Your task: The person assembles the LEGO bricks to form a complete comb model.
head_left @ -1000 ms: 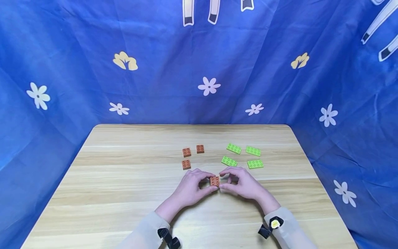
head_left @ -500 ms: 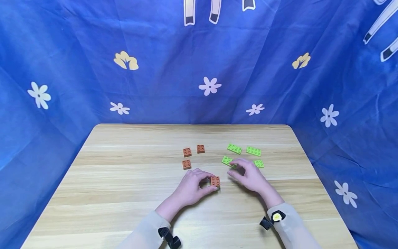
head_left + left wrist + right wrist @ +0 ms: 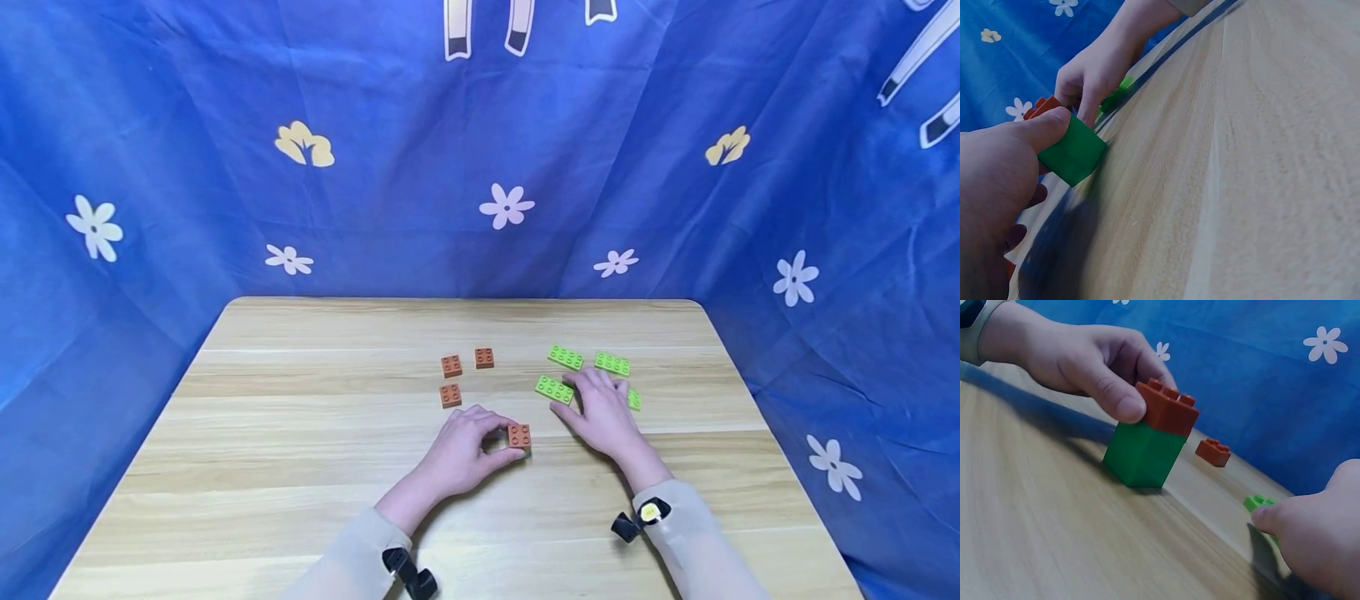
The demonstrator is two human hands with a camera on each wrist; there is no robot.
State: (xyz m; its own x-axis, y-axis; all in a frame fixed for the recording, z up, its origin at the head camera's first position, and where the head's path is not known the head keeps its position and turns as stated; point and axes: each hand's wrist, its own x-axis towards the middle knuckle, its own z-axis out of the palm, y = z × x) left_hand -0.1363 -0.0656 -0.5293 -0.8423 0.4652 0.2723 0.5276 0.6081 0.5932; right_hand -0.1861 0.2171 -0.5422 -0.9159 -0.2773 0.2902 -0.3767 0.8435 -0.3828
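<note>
My left hand (image 3: 459, 454) grips a small stack on the wooden table. On top is a reddish-brown building brick (image 3: 1169, 414) with studs; beneath it sits a taller green block (image 3: 1144, 456). In the left wrist view the thumb lies against the stack where the two parts meet. To the right, my right hand (image 3: 603, 417) pinches a light green building brick (image 3: 552, 389) at its right end, thumb on the near side and index finger on the far side. In the right wrist view this brick is partly hidden behind the thumb.
Three more reddish-brown bricks (image 3: 451, 367) lie beyond my left hand. Past my right hand are two light green bricks (image 3: 566, 357), and another light green brick (image 3: 634, 399) is partly covered by that hand. A blue patterned curtain (image 3: 390, 183) hangs behind the wooden table (image 3: 247, 433).
My right hand has left the stack, moved away and to the right, and taken hold of a light green brick. My left hand keeps its hold on the stack in place.
</note>
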